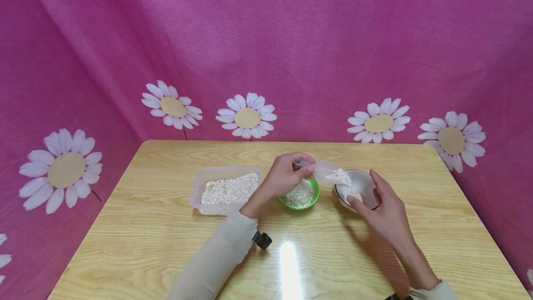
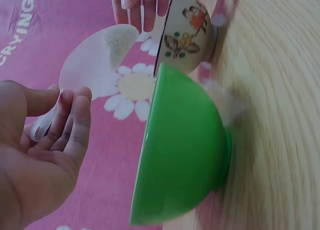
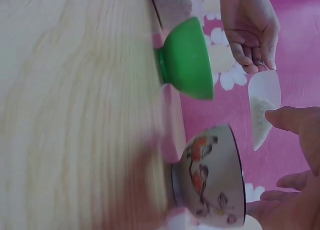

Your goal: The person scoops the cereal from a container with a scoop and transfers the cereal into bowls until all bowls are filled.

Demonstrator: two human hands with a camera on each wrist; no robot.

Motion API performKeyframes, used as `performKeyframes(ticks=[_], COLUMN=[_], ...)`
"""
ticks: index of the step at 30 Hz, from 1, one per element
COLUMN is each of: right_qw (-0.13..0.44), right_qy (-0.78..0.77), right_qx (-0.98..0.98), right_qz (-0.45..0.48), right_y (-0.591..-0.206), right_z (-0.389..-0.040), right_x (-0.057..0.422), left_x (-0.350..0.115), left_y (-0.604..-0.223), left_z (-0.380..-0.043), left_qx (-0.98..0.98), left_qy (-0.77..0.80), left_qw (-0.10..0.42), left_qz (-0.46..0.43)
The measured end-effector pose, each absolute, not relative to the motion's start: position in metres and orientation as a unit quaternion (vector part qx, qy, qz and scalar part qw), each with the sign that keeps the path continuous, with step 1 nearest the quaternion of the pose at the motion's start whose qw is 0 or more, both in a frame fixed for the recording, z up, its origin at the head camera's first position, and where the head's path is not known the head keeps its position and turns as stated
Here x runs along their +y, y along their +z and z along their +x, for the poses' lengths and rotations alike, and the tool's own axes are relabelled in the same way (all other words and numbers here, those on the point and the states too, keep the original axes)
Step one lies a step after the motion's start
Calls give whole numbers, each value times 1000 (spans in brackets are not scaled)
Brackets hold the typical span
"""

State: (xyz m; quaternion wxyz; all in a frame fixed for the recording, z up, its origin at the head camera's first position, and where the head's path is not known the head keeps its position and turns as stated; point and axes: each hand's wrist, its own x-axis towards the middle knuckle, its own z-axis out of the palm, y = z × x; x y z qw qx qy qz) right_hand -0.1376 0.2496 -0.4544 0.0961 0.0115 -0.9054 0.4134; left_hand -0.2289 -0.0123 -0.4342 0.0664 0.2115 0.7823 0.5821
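My left hand point(image 1: 287, 173) pinches the handle of a translucent plastic scoop point(image 1: 324, 169) between thumb and fingers. Pale flakes, like oats point(image 1: 340, 177), lie toward the scoop's tip, which is above the left rim of a white bowl point(image 3: 215, 177) with a dark rim and painted birds. Some flakes show inside that bowl. My right hand point(image 1: 387, 212) is spread about the bowl's right side, its fingers extended near the rim. In the right wrist view its thumb stands clear of the bowl; whether the fingertips touch the rim I cannot tell.
Left of the white bowl stands a green bowl point(image 2: 182, 150) of flakes, under the scoop's handle side. Farther left is a translucent rectangular tub point(image 1: 193, 198) holding more flakes. All stand on a wooden table point(image 1: 158, 244), with a pink flowered cloth point(image 1: 291, 59) behind.
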Motion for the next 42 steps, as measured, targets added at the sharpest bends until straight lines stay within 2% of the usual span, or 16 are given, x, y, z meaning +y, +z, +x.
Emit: performKeyframes(ticks=[10,20,27,34,42], right_qw=[77,-29,-33,-29,-48], right_qy=[421,471,487,488,466], right_qx=[-904,-881,-872,-871,-882], right_qz=[-15,-35,-38,-36,-42], right_y=[-462,-474,-475,-473,-473], right_z=[-132,-133,-133,-133,-135], right_x=[272,281,282,282,283], left_x=[17,35,42,44,35], left_y=[-434,-423,-413,-394,-387], left_z=[-228,-233,-237,-241,-239], left_qx=[798,838,867,881,871], left_qy=[551,465,366,285,321], left_qw=[66,71,55,16,21], left_qz=[236,279,333,377,370])
